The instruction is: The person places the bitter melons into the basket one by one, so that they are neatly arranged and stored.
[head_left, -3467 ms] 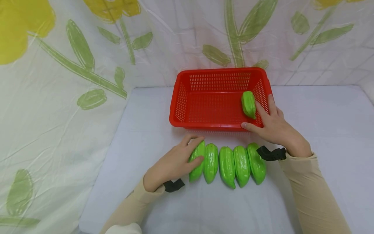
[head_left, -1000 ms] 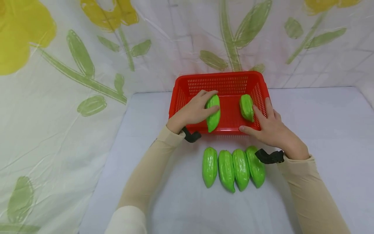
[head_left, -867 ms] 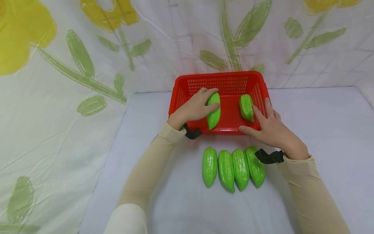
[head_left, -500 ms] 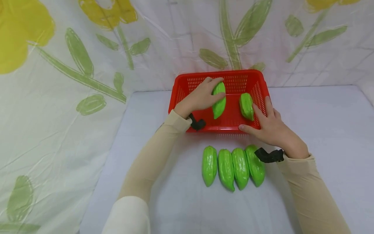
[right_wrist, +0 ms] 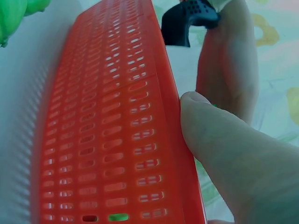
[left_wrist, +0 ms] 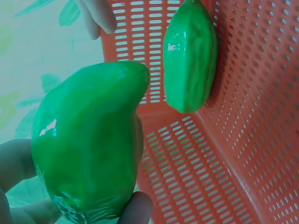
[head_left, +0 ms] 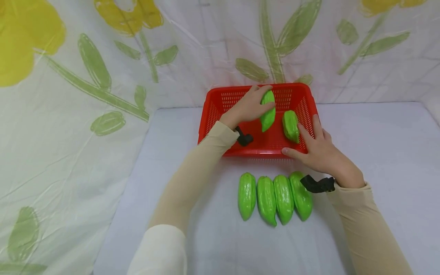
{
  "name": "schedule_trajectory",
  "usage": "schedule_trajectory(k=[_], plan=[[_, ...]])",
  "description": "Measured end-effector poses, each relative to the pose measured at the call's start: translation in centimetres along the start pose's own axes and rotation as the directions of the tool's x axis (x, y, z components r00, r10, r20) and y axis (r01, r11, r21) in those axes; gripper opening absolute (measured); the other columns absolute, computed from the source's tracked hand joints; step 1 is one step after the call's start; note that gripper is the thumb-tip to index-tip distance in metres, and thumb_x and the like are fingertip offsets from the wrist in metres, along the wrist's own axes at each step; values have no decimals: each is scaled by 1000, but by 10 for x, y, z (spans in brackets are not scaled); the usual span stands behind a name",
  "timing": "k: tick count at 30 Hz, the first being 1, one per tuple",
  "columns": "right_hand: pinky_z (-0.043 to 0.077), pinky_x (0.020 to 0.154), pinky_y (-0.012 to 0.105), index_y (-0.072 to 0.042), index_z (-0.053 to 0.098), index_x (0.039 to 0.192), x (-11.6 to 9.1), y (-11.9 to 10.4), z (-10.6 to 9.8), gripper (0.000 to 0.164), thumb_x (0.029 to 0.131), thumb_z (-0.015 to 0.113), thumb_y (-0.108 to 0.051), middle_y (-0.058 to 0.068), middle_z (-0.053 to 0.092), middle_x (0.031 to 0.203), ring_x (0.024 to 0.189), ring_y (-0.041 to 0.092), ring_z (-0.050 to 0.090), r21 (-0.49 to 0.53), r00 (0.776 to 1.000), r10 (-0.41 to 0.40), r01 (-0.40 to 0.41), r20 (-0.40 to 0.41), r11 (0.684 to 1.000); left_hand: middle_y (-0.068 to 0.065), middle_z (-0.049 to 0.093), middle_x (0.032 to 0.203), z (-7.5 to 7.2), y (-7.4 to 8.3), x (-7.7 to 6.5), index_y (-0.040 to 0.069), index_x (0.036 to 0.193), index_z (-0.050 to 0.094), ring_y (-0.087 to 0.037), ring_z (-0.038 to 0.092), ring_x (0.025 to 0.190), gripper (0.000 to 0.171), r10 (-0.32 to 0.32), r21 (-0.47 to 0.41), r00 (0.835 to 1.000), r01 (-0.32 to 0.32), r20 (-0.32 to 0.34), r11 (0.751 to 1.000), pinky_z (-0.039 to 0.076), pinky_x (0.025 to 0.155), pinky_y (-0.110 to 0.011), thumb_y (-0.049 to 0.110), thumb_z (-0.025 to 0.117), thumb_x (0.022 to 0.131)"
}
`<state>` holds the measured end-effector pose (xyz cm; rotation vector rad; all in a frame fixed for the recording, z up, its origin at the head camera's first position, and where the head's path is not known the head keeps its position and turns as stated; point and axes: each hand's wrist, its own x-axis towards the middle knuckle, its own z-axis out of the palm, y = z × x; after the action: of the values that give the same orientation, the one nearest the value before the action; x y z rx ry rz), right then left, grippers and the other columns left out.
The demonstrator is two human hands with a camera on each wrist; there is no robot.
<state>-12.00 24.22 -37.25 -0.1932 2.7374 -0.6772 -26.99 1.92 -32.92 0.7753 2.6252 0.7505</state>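
Observation:
My left hand [head_left: 248, 105] holds a glossy green ridged fruit [head_left: 267, 111] between thumb and fingers, raised within the red basket's outline. In the left wrist view, the held fruit [left_wrist: 91, 140] fills the near left, its narrow tip bent to the right. Farther back in that view a second green fruit [left_wrist: 190, 58] lies in the basket against its wall. My right hand [head_left: 317, 151] rests on the near right corner of the basket [head_left: 259, 152], fingers spread fairly straight. Its thumb [right_wrist: 219, 126] lies on the rim in the right wrist view, and one finger reaches inside beside the second fruit.
Several more green fruits [head_left: 266, 200] lie side by side on the white table [head_left: 213, 236] in front of the basket. Behind the table hangs a pale cloth [head_left: 206, 49] printed with flowers. A black wrist mount [head_left: 317, 184] sits at the right sleeve's cuff.
The left hand has lifted the leftmost fruit from the row and brought it over the basket, moving lately rightward and toward the far side. The right hand stays at the corner.

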Motion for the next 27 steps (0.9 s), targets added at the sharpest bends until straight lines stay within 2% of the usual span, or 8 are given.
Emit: schedule_trajectory(k=[6, 10, 15, 18, 27], plan=[[34, 97, 86, -7, 2, 167, 1, 0, 1, 115, 92, 55, -76, 22, -35, 166, 144, 71, 6, -4, 1000, -1, 1, 4, 1000, -11, 36, 157, 9, 1, 14, 20, 167, 25, -17, 48, 132, 70, -15, 16, 999, 15, 32, 1000, 44, 110, -30, 46, 51, 107], [34, 97, 87, -7, 2, 167, 1, 0, 1, 114, 93, 55, -75, 23, -34, 166, 144, 71, 6, -3, 1000, -4, 4, 4, 1000, -12, 33, 161, 16, 1, 23, 19, 167, 23, -18, 46, 136, 69, -42, 48, 996, 39, 73, 998, 43, 112, -32, 45, 49, 108], [33, 97, 87, -8, 2, 167, 2, 1, 1, 113, 93, 56, -74, 22, -34, 167, 145, 71, 6, 3, 1000, 2, -2, 0, 1000, -11, 20, 172, 25, 0, 34, 23, 168, 22, -21, 29, 155, 69, -96, 87, 986, 84, 133, 993, 33, 124, -37, 46, 47, 108], [33, 97, 87, -8, 2, 167, 2, 1, 1, 113, 94, 55, -74, 22, -34, 166, 144, 72, 6, 2, 1000, 2, -2, 0, 1000, -8, 18, 174, 31, -1, 40, 23, 167, 23, -21, 17, 161, 69, -115, 98, 981, 100, 159, 990, 27, 128, -38, 46, 47, 108], [32, 97, 88, -9, 2, 168, 1, 1, 0, 113, 93, 55, -75, 20, -36, 166, 144, 73, 6, 2, 1000, 2, -2, 2, 1000, -3, 27, 172, 47, -4, 53, 21, 167, 24, -19, 12, 162, 68, -141, 126, 969, 117, 203, 985, 23, 129, -35, 44, 49, 108]])
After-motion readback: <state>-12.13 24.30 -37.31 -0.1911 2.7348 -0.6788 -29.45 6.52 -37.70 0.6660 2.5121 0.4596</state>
